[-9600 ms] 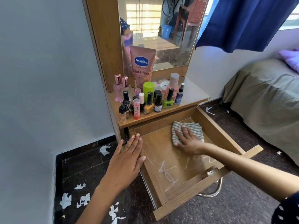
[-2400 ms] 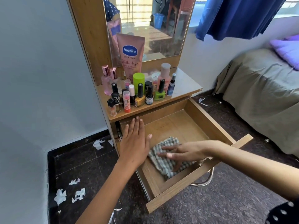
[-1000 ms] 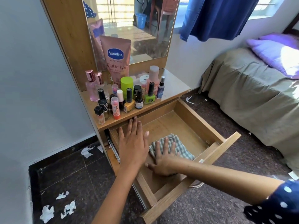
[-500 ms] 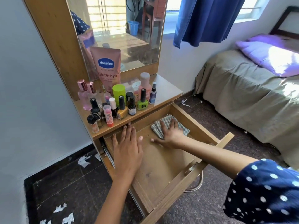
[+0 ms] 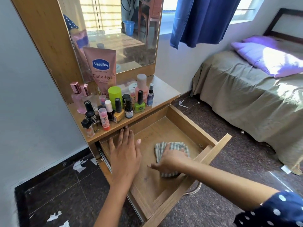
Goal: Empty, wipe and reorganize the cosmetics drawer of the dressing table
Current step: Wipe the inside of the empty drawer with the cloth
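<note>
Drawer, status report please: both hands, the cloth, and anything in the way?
Left hand flat on drawer side. Right hand pressing striped cloth on drawer floor. Cosmetics up on shelf; nothing blocking.

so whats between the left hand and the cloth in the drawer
Nothing: in the head view only bare wooden drawer floor separates the left hand, resting flat on the drawer's left side, from the striped cloth under the right hand.

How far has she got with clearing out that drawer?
Emptying looks done: the drawer holds only the striped cloth, and the cosmetics stand on the tabletop. Wiping is in hand: the right hand presses the cloth on the drawer floor while the left hand lies flat at the drawer's left side. Putting the cosmetics back is left.
</note>
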